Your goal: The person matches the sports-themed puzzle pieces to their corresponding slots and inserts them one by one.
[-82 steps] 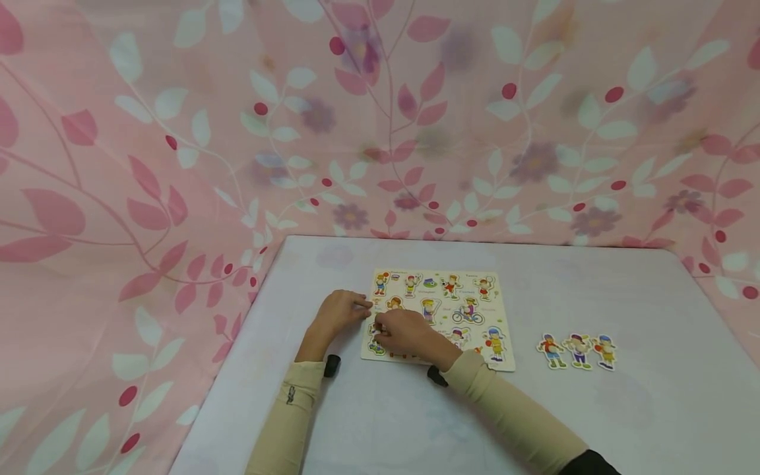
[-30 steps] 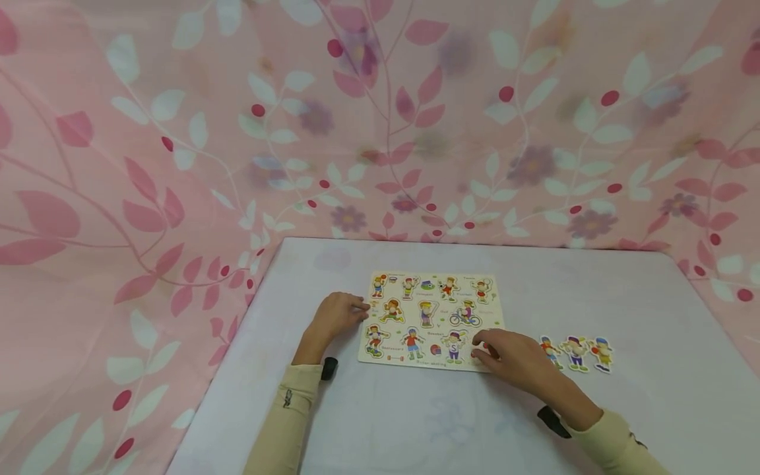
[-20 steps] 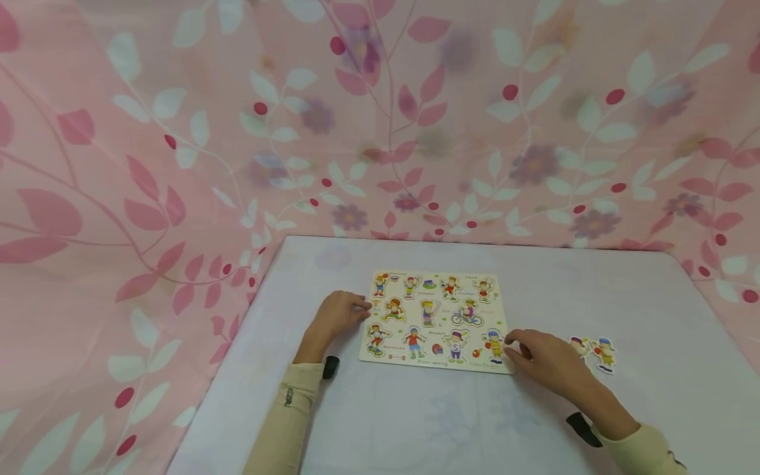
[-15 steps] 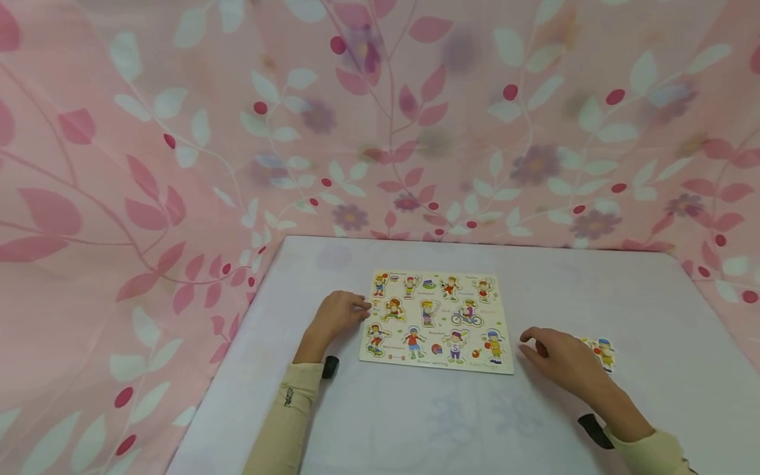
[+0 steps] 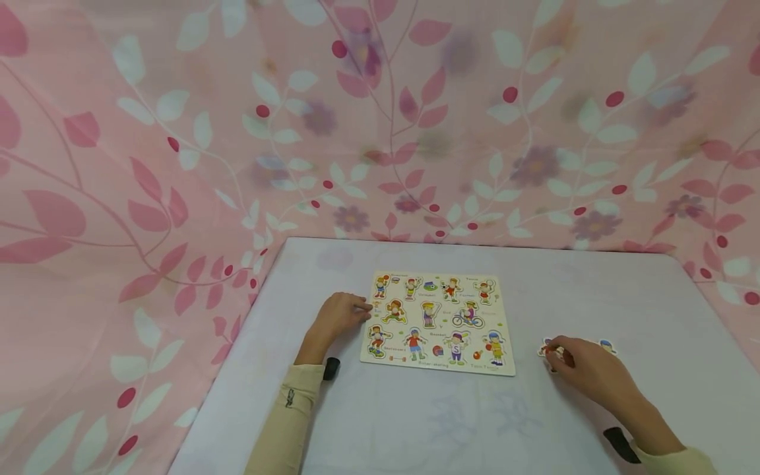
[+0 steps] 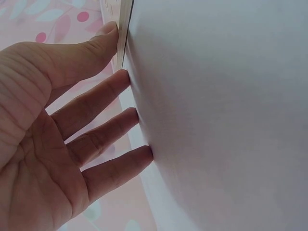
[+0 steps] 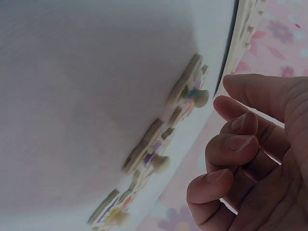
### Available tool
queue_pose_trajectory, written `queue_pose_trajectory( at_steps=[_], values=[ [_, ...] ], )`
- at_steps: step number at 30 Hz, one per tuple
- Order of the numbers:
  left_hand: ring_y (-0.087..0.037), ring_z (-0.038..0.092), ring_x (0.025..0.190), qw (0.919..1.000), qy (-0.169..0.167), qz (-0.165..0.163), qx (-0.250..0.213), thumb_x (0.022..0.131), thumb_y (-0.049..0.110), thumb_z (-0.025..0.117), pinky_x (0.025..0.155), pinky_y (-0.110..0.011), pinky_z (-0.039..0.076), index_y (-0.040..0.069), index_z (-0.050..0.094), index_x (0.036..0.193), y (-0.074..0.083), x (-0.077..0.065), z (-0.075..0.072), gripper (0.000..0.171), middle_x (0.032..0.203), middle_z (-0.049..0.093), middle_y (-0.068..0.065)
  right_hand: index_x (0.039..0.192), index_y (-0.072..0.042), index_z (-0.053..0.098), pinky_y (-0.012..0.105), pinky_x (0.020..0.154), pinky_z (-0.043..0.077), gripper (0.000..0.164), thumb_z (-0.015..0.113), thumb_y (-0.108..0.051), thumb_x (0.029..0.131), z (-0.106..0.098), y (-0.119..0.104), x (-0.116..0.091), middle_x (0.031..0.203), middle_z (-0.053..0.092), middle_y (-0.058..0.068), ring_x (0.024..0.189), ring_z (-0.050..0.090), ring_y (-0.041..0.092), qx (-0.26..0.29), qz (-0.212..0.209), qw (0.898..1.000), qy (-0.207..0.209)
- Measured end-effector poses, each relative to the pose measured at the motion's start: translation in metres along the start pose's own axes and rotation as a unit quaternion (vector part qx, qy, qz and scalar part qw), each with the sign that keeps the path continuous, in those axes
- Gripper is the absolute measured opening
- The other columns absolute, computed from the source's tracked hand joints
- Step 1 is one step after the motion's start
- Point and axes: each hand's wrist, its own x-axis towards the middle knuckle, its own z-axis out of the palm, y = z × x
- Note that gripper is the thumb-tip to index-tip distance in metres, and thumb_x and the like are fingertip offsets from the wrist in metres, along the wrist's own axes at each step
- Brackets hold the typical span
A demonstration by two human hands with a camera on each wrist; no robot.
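A cream puzzle board [image 5: 410, 315] printed with children playing sports lies flat on the table. My left hand [image 5: 338, 315] rests at its left edge; in the left wrist view the thumb touches the board's edge and the other fingers reach straight down to the cloth. To the right of the board lie three wooden puzzle pieces with knobs. My right hand [image 5: 594, 373] is over them, partly hiding them in the head view. The right wrist view shows its loosely bent fingers beside the knob of the nearest piece [image 7: 186, 89], holding nothing; the middle piece [image 7: 147, 149] and far piece [image 7: 113, 211] follow behind.
A white cloth covers the table [image 5: 332, 429]. Pink floral fabric [image 5: 380, 132] hangs behind it and along its sides. Dark wrist-worn devices sit under both forearms, one [image 5: 331, 368] on the left and one [image 5: 621, 445] on the right.
My right hand has left the board's left part, moved right past its right edge and come over the loose pieces. The left hand stays at the board's left edge.
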Motion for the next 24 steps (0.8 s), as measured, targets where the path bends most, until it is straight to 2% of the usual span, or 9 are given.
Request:
queue_pose_trajectory(
  at_steps=[4, 9, 24],
  values=[
    [-0.031, 0.062, 0.115, 0.9999, -0.007, -0.007, -0.001, 0.085, 0.020, 0.078, 0.100, -0.047, 0.045, 0.013, 0.079, 0.103, -0.001, 0.000, 0.000, 0.020, 0.119, 0.070, -0.007, 0.107, -0.010, 0.069, 0.027, 0.048, 0.025, 0.022, 0.072, -0.023, 0.090, 0.001, 0.006, -0.004, 0.065, 0.040, -0.004, 0.057, 0.037, 0.013, -0.002, 0.008, 1.000, -0.006],
    [-0.029, 0.062, 0.116, 0.9999, -0.010, -0.014, 0.002, 0.085, 0.022, 0.079, 0.101, -0.045, 0.045, 0.014, 0.079, 0.103, -0.002, 0.000, 0.001, 0.020, 0.119, 0.070, -0.005, 0.106, -0.013, 0.068, 0.027, 0.047, 0.025, 0.020, 0.073, -0.024, 0.089, 0.003, 0.008, -0.006, 0.064, 0.040, -0.005, 0.055, 0.036, 0.011, -0.001, 0.002, 1.000, 0.007],
    [-0.028, 0.060, 0.118, 0.9997, -0.013, -0.020, -0.002, 0.086, 0.022, 0.078, 0.102, -0.044, 0.044, 0.015, 0.079, 0.104, 0.001, 0.001, 0.000, 0.020, 0.120, 0.069, -0.005, 0.104, -0.008, 0.068, 0.027, 0.047, 0.024, 0.020, 0.072, -0.021, 0.089, 0.008, 0.013, 0.000, 0.064, 0.040, -0.004, 0.055, 0.036, 0.012, -0.011, -0.002, 1.000, 0.006]
  ],
)
